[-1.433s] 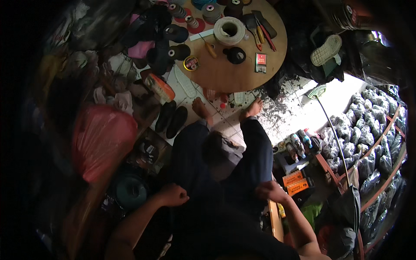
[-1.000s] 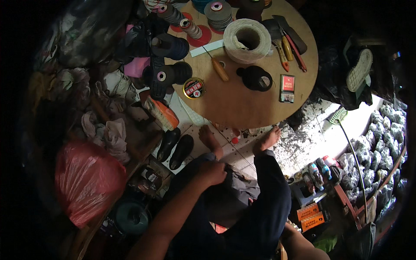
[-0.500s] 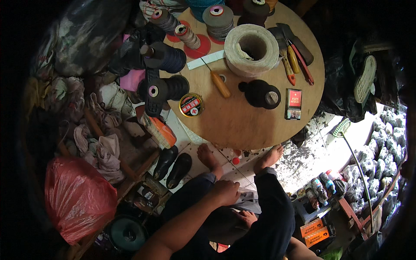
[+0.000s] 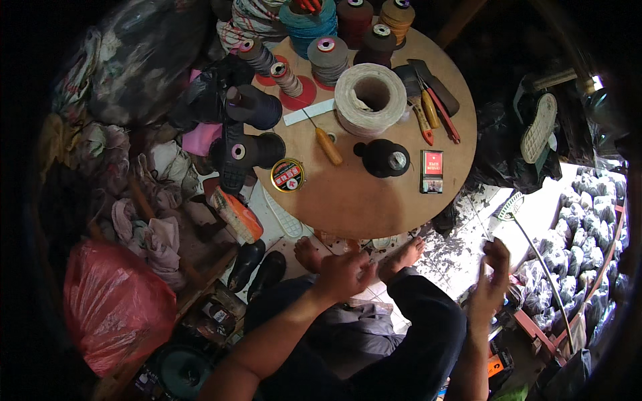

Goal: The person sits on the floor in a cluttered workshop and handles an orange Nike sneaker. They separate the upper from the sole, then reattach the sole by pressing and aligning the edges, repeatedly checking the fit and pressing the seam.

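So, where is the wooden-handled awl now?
In the head view, the awl lies on the round table's left half, between the round tin and the pale roll.

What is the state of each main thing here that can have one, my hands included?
Left hand, in the air, fingers curled; grip unclear
Right hand, in the air, fingers bent; grip unclear
Awl, lying on the table
Tin, flat, looks closed
White roll, standing on end
Teal spool, upright, wound
Red bag, filled
Black shoes, side by side, unworn
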`<action>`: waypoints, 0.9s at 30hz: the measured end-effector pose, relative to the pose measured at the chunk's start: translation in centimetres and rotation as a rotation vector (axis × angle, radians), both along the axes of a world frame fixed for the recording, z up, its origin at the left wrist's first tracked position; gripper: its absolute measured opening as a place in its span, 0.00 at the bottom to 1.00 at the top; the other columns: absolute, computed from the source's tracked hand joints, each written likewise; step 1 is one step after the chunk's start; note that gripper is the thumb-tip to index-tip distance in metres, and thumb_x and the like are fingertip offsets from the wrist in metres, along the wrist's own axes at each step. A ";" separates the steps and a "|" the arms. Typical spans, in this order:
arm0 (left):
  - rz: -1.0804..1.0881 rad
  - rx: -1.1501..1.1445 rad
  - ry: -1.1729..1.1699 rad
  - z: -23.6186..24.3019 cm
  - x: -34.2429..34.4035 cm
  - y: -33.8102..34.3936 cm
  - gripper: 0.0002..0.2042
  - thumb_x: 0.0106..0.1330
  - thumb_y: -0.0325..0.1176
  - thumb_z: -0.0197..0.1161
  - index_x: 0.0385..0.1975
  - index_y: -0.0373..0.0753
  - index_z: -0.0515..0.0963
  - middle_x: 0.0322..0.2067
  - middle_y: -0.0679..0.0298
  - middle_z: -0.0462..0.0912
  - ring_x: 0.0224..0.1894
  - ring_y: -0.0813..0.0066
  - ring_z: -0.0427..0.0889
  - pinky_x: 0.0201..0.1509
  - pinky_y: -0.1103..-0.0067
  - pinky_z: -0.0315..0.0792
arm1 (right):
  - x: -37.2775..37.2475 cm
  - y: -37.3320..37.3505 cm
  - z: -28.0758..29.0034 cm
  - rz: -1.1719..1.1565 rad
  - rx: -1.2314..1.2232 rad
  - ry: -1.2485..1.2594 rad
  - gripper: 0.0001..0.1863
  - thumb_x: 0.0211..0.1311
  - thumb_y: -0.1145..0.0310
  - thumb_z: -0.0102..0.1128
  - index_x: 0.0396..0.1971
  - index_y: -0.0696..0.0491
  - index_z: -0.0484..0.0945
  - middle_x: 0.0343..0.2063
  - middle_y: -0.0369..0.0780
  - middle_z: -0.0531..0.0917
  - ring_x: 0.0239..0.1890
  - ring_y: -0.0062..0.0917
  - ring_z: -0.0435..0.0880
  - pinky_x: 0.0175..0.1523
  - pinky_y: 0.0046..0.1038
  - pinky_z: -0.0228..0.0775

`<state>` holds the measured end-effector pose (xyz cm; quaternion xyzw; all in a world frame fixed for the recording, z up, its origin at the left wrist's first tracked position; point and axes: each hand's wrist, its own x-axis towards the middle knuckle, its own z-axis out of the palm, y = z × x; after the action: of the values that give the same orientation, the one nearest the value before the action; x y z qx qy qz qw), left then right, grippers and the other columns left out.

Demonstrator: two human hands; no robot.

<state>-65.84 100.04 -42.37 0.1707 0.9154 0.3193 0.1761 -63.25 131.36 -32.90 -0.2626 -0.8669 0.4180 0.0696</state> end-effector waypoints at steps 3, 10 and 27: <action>0.211 0.116 0.198 1.0 -2.8 0.0 0.14 0.64 0.38 0.72 0.46 0.40 0.82 0.41 0.56 0.85 0.46 0.46 0.83 0.55 0.58 0.75 | -4.6 -8.5 -0.9 0.624 -0.042 -0.125 0.23 0.61 0.67 0.76 0.55 0.54 0.82 0.44 0.48 0.88 0.49 0.43 0.88 0.58 0.43 0.77; 0.170 -0.012 0.213 0.7 -4.8 -2.5 0.21 0.63 0.37 0.73 0.54 0.39 0.81 0.52 0.54 0.80 0.56 0.48 0.79 0.59 0.56 0.73 | -7.2 -12.0 -5.7 0.757 0.236 -0.182 0.22 0.63 0.61 0.73 0.55 0.53 0.85 0.55 0.45 0.85 0.54 0.45 0.87 0.59 0.43 0.79; 0.100 0.014 0.279 1.3 -5.2 -1.9 0.22 0.64 0.38 0.72 0.56 0.39 0.82 0.49 0.54 0.82 0.54 0.48 0.80 0.60 0.58 0.73 | -10.7 -4.3 -11.7 0.306 0.473 0.084 0.27 0.60 0.57 0.77 0.53 0.55 0.79 0.56 0.51 0.82 0.55 0.50 0.82 0.58 0.47 0.75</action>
<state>-71.01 98.13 -41.12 0.1688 0.9361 0.3071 0.0296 -73.92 127.04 -44.55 -0.0876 -0.9663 0.2201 0.1007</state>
